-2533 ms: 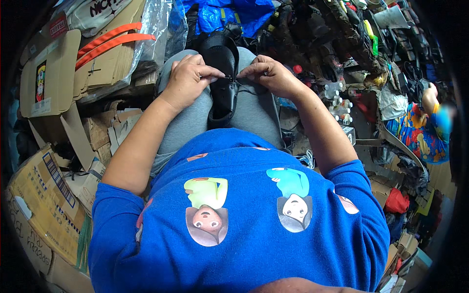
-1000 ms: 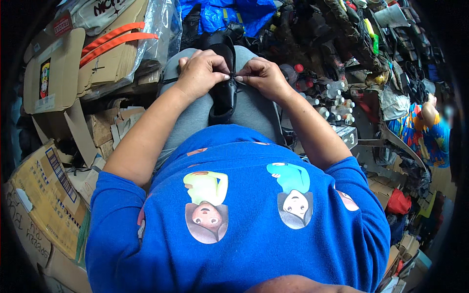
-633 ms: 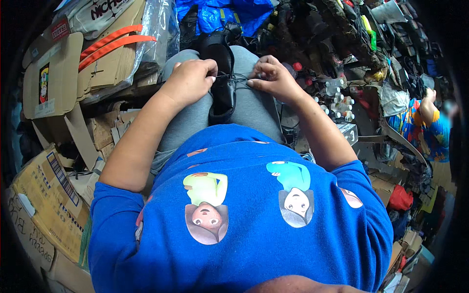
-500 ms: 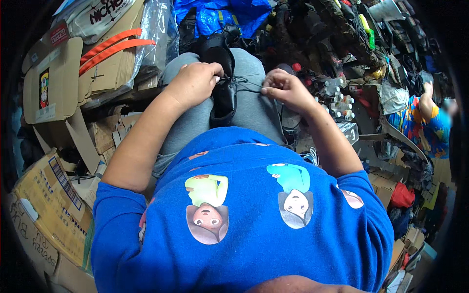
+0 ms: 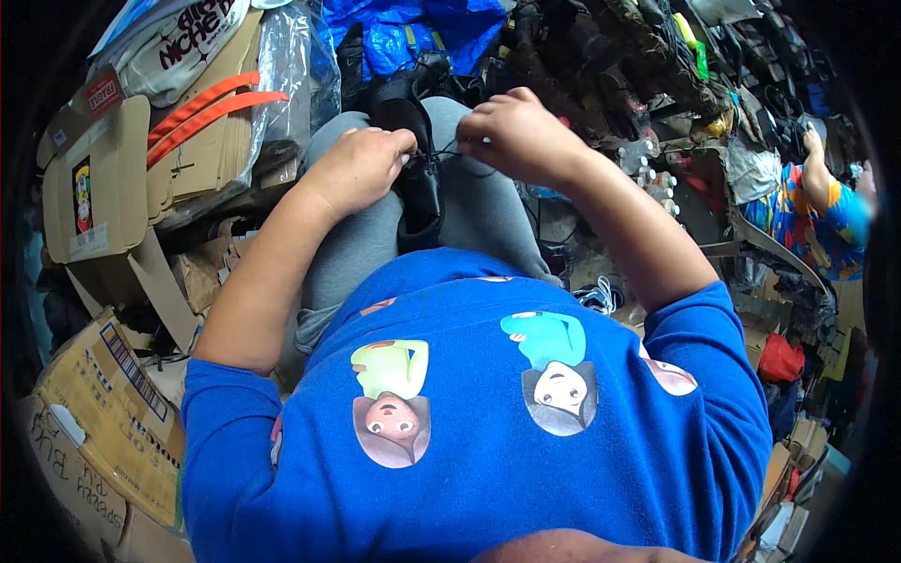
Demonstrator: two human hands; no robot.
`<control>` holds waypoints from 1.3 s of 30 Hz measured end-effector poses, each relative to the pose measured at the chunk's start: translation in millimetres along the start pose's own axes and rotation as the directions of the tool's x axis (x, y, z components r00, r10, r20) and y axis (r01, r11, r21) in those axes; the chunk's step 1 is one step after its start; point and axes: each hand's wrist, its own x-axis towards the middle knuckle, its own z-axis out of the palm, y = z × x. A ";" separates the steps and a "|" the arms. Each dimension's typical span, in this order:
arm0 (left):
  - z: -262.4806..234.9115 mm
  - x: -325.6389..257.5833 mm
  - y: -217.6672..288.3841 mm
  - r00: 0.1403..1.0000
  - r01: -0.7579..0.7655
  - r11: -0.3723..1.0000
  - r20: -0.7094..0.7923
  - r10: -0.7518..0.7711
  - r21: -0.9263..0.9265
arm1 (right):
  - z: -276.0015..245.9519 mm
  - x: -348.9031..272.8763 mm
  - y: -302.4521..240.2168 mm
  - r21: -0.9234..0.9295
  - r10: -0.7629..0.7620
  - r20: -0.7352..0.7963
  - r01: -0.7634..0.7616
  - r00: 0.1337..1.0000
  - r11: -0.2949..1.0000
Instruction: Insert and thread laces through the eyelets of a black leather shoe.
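A black leather lace-up shoe [image 5: 421, 205] lies lengthwise across my lap, between my grey-clad thighs. My left hand [image 5: 364, 167] is at the shoe's left side, fingers curled in and thumb and fingertips pinched on the lace by the opening. A thin black shoelace [image 5: 445, 153] stretches from the shoe across to my right hand [image 5: 522, 139]. The right fingers are closed round that lace, a little above my right thigh, and its loose part hangs below them. The back of the hand hides the fingertips.
Flattened cardboard boxes [image 5: 99, 188] and a plastic-wrapped stack [image 5: 211, 131] with orange straps stand at left. A blue plastic sheet [image 5: 394, 38] lies ahead. Small bottles [image 5: 657, 183] and piled shoes crowd the right. Another person in bright patterned clothes [image 5: 815, 211] is at far right.
My right hand has moved up and slightly left, turning its back upward, still with the lace. My left hand has shifted slightly down and left on the shoe.
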 end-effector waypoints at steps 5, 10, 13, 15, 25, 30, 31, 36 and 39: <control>-10.7 -8.6 3.4 1.000 -0.025 0.997 0.009 0.024 0.076 | 13.7 12.9 -5.6 -0.065 -0.083 0.107 0.090 0.991 0.994; -26.8 -54.6 -13.6 0.998 0.042 0.982 -0.045 -0.035 0.183 | 19.7 -2.9 22.0 0.028 -0.099 0.017 0.099 0.995 0.995; -58.6 -114.4 -41.4 0.945 0.327 0.926 -0.072 -0.319 0.190 | 22.6 -56.5 79.6 -0.045 0.135 0.042 -0.133 0.990 0.990; -81.6 -166.3 -57.4 0.865 0.467 0.870 -0.124 -0.487 -0.157 | 10.4 -78.9 95.1 0.449 0.457 0.082 -0.443 0.886 0.776; -105.2 -61.0 44.7 0.878 -0.422 0.263 -0.463 -0.118 -0.867 | -29.8 18.4 8.3 0.798 0.334 -0.142 0.308 0.932 -0.518; -100.5 -92.7 40.4 0.918 0.388 0.543 0.258 -0.303 -0.744 | -29.7 -28.5 11.0 0.932 0.005 0.127 -0.122 0.992 0.341; -97.2 -101.0 27.3 0.955 0.297 0.853 0.114 -0.275 -0.429 | -20.5 -42.3 14.8 0.808 0.089 0.187 -0.205 0.978 0.553; -177.8 -157.6 -35.8 0.785 0.583 0.785 -0.394 -0.478 0.210 | 8.1 -177.6 125.5 0.382 0.677 0.141 -0.671 0.722 0.636; -270.2 -271.6 -90.0 0.572 0.803 0.411 -0.754 -0.324 0.432 | -5.1 -316.7 220.9 0.067 0.864 -0.003 -0.862 0.503 0.503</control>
